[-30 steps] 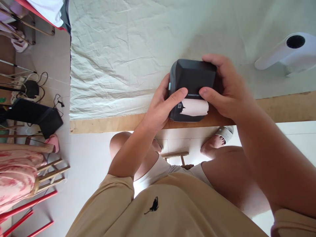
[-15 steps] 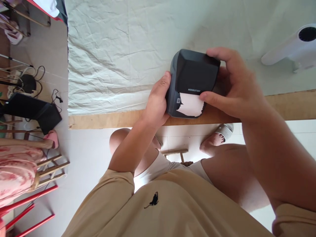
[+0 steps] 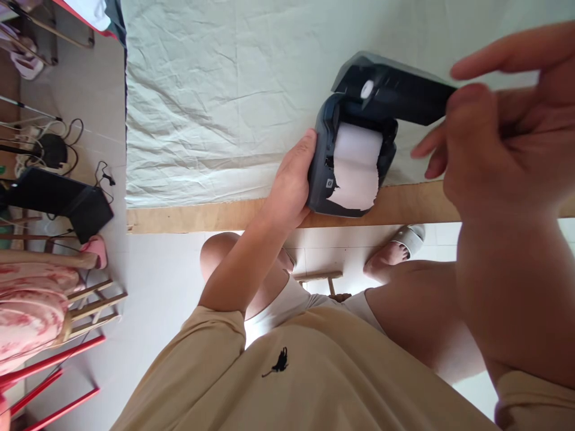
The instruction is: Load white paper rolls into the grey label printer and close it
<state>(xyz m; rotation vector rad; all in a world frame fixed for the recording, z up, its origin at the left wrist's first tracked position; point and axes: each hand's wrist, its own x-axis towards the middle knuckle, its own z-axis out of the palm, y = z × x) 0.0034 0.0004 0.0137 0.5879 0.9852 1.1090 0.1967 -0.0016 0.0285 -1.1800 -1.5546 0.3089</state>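
Observation:
My left hand (image 3: 290,182) is closed around the left side of a dark label printer (image 3: 321,179), held tilted over the table's front edge. The printer's lid (image 3: 404,90) stands raised, with a small white round part on its inner face. A paper roll (image 3: 357,146) lies inside the printer, its torn end hanging over the front. Beside the lid's right end is my right hand (image 3: 507,120), slightly blurred. Its fingers are spread, and the thumb is at the lid's corner; whether it touches is hard to tell.
A pale creased cloth (image 3: 215,108) covers the table, leaving its wooden edge (image 3: 197,218) bare. At the left, on the floor side, are a black device with cables (image 3: 49,194), another person's leg (image 3: 54,259), a wooden stool (image 3: 94,302) and red bars (image 3: 58,365).
The printer's lid has swung up, uncovering the paper roll inside. My right hand has moved right and its fingers have spread. My left hand keeps its hold on the printer.

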